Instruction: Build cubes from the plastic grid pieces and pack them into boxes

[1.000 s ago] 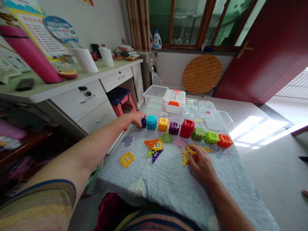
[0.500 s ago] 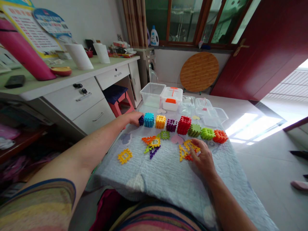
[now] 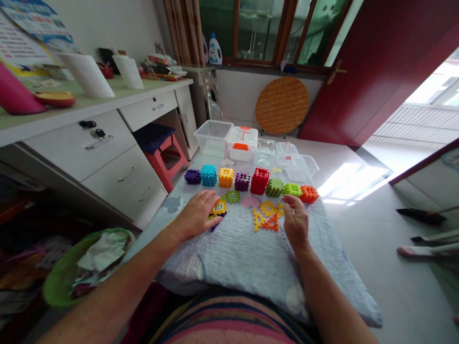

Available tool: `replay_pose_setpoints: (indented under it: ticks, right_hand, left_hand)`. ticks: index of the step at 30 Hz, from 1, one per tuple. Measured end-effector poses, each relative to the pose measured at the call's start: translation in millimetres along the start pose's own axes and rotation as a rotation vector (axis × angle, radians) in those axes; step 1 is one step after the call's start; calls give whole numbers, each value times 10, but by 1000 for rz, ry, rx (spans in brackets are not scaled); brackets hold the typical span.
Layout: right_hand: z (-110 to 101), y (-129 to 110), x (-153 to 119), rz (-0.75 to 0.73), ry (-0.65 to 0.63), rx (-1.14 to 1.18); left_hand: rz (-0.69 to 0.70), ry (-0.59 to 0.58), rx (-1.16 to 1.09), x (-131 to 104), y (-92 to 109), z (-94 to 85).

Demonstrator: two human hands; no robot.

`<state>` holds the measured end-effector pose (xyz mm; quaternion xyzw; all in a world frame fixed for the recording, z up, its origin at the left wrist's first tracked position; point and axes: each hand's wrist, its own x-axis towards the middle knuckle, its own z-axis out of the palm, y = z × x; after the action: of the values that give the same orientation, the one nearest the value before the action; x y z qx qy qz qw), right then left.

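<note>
My left hand (image 3: 196, 216) lies over a small pile, thumb and fingers apart. Beside its fingers show a yellow window-shaped plastic building piece (image 3: 219, 206) and a purple triangular piece (image 3: 218, 222); the hand covers part of the pile. Just behind is a green square piece (image 3: 233, 196). My right hand (image 3: 297, 218) hovers with bent, parted fingers at the right of some loose pieces, holding nothing I can see. Among those are a yellow square (image 3: 267, 208), a yellow triangle (image 3: 257, 220) and an orange triangle (image 3: 271, 222).
A row of stacked pieces crosses the cloth-covered table (image 3: 247, 267), from a dark purple stack (image 3: 192, 177) past a red stack (image 3: 260, 181) to an orange stack (image 3: 309, 194). Behind stand an open clear bin (image 3: 214, 138), a lidded box (image 3: 243, 143) and clear lids (image 3: 303, 167).
My left hand has left the dark purple stack and come nearer, onto the pile. My right hand has drawn off the yellow and orange pieces, uncovering them. The view has turned right.
</note>
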<state>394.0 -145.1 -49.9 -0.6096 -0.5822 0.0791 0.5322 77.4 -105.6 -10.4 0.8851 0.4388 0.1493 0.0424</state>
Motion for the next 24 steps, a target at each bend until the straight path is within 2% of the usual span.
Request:
replay_pose_setpoints:
  ticks: [2, 4, 8, 11, 15, 21, 24]
  right_hand:
    - [20, 8, -9, -45, -52, -101]
    - [47, 12, -29, -74, -121, -216]
    - [102, 21, -84, -95, -267, -403]
    - [126, 23, -110, -131, -326, -456]
    - [134, 14, -111, -145, -350, -451]
    - [138, -42, -99, -189, -371, -274]
    - [123, -92, -92, -167, -366, -193]
  left_hand:
    - [-37, -62, -16, -32, 76, 159]
    - [-68, -78, -15, -25, 102, 240]
    - [-96, -68, -28, 18, 136, 233]
    - [-116, -50, -78, 36, 155, 225]
    - [-130, 18, -151, 40, 127, 232]
    - [-154, 274, -210, 43, 174, 71]
    - [-152, 251, -320, 45, 350, 50]
